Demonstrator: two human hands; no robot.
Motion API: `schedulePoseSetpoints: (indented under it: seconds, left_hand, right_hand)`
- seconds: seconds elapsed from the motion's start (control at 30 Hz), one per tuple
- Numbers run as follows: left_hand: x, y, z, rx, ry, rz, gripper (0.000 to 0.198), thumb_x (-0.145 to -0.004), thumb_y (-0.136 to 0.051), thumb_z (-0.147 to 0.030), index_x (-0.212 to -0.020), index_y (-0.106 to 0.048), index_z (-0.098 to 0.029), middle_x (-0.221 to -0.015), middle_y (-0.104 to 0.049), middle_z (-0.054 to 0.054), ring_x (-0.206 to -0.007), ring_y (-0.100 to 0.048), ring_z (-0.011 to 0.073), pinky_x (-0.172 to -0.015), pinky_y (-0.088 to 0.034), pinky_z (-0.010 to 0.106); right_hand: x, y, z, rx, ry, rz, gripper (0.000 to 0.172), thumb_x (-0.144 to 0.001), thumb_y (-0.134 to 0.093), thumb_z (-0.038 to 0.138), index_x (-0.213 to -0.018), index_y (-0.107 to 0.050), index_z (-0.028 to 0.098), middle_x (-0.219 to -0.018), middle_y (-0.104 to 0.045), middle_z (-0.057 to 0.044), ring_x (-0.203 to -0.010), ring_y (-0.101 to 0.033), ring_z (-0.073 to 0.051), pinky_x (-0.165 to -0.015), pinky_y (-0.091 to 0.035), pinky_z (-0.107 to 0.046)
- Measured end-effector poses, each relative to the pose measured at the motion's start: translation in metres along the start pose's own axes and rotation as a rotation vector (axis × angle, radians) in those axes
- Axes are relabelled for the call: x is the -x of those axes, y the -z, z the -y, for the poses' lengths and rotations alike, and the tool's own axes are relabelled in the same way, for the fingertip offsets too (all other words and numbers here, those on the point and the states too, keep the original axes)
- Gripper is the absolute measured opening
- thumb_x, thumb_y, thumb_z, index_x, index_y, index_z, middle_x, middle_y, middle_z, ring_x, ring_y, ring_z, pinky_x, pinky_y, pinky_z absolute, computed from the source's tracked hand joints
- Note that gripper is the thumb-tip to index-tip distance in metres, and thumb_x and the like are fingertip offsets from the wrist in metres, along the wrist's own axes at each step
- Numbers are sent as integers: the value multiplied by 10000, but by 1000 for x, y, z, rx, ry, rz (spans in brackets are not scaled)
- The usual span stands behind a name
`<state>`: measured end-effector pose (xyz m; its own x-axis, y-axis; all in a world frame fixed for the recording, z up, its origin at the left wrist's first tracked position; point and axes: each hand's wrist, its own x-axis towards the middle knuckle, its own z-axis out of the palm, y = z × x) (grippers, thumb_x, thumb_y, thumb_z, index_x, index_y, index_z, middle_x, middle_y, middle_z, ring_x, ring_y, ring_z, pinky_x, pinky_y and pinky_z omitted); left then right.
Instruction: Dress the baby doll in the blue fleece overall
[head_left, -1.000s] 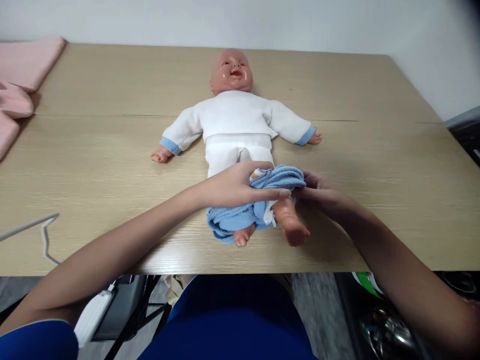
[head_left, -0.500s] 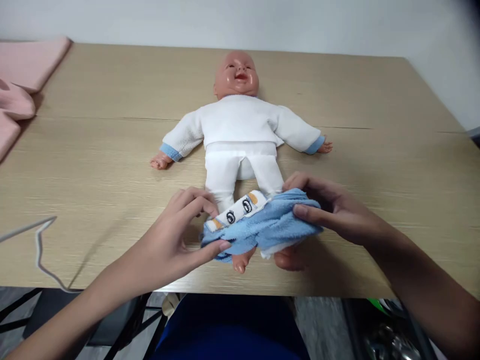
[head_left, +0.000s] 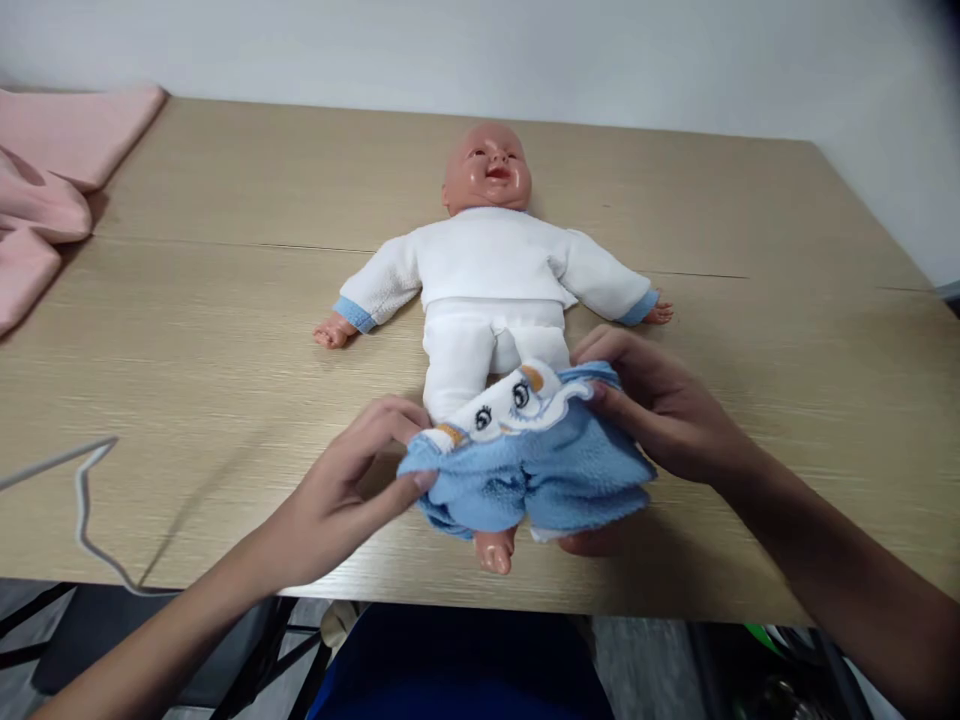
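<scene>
A baby doll [head_left: 491, 260] lies on its back, head away from me, in a white top with blue cuffs. Its body and upper legs are white. Blue terry doll pants [head_left: 517, 480], with embroidered eyes on a white patch, are bunched around its lower legs. One bare foot [head_left: 495, 550] pokes out below them; the other shows only partly. My left hand [head_left: 352, 480] pinches the waistband's left side between thumb and fingers. At the right side of the waistband, my right hand [head_left: 652, 400] grips the cloth, its fingertips partly hidden behind it.
The doll lies on a wooden table [head_left: 225, 330]. Pink cloth [head_left: 45, 200] is heaped at the far left. A bent white cable [head_left: 86, 520] hangs over the near left edge. Below the table are a dark chair [head_left: 150, 650] and, at right, a dark container [head_left: 757, 670].
The pants' waistband has been drawn a little up the legs and the blue cloth is spread more open. Both hands stay on it. The whole view has shifted slightly.
</scene>
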<state>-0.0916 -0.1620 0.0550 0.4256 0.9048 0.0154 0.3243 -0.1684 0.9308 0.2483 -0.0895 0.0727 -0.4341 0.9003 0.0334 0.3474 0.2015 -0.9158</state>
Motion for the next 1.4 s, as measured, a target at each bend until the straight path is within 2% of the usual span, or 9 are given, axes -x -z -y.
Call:
schedulePoseSetpoints:
  seconds: [0.17,0.27,0.5,0.6,0.67,0.77,0.97,1.07,1.4]
  left_hand:
    - [-24,-3,7,41,-33,-239,116,-1129,-673,-393,-1093,-671,-282,-1517,-591,86,-1542,-514,316,-1292,-458,520]
    - [-45,-6,18,163,11,-248,205,-1151,-643,-467,-1097,-625,-270,-1186,-680,48,-1153,-666,236,-1020,-572,407]
    - [-98,-4,40,375,83,-100,488,-1022,-736,-713,-1091,-470,-309,-713,-503,-67,-573,-437,155,-553,-377,309]
    - [-105,0,40,250,-3,-120,427,-1034,-743,-660,-1051,-524,-294,-770,-491,-45,-659,-487,177,-635,-441,345]
    - [-104,2,38,40,-155,-244,321,-1065,-740,-547,-1008,-582,-273,-925,-573,7,-889,-591,226,-857,-530,418]
    - [-102,5,37,-180,-325,-380,230,-1101,-689,-453,-1018,-609,-254,-1260,-645,80,-1253,-589,287,-1187,-452,502]
    - [-125,16,56,9,-91,-387,365,-1098,-650,-615,-1056,-530,-272,-962,-546,19,-936,-555,254,-978,-527,452]
    - [-148,24,67,204,-36,-304,455,-1006,-771,-664,-1039,-549,-268,-921,-534,-3,-875,-554,231,-924,-535,417]
    - [-192,57,71,508,130,96,616,-785,-1018,-570,-1216,-749,-222,-1151,-768,73,-968,-701,231,-881,-570,339]
  right_hand:
    - [-12,-20,-16,-63,-75,-262,367,-1047,-749,676,-1073,-672,318,-967,-666,-29,-822,-604,-240,-697,-480,-385]
    - [-18,-29,-25,-39,-130,-342,394,-1056,-721,697,-1065,-643,311,-814,-588,3,-684,-489,-203,-619,-381,-359]
    - [-48,-35,-54,-39,-40,-423,433,-1049,-690,724,-1050,-578,306,-733,-441,47,-643,-388,-191,-596,-314,-335]
    - [-53,-34,-60,29,26,-483,401,-1063,-680,683,-1020,-578,298,-788,-496,33,-716,-471,-207,-676,-389,-349]
    - [-52,-32,-59,63,61,-472,344,-1074,-688,625,-1028,-596,296,-856,-572,15,-791,-551,-225,-759,-450,-368]
    - [-49,-30,-54,74,146,-460,272,-1064,-723,543,-1077,-599,301,-1050,-663,-33,-981,-649,-265,-896,-520,-401]
    - [-62,-29,-54,93,84,-468,208,-1118,-651,465,-1109,-513,310,-793,-551,40,-689,-532,-212,-689,-416,-383]
    - [-77,-26,-65,55,60,-513,238,-1092,-670,481,-1082,-511,305,-761,-474,55,-641,-430,-189,-637,-344,-365]
    - [-89,-10,-71,-146,38,-464,378,-1021,-736,614,-1052,-558,282,-812,-545,35,-691,-488,-179,-622,-374,-327]
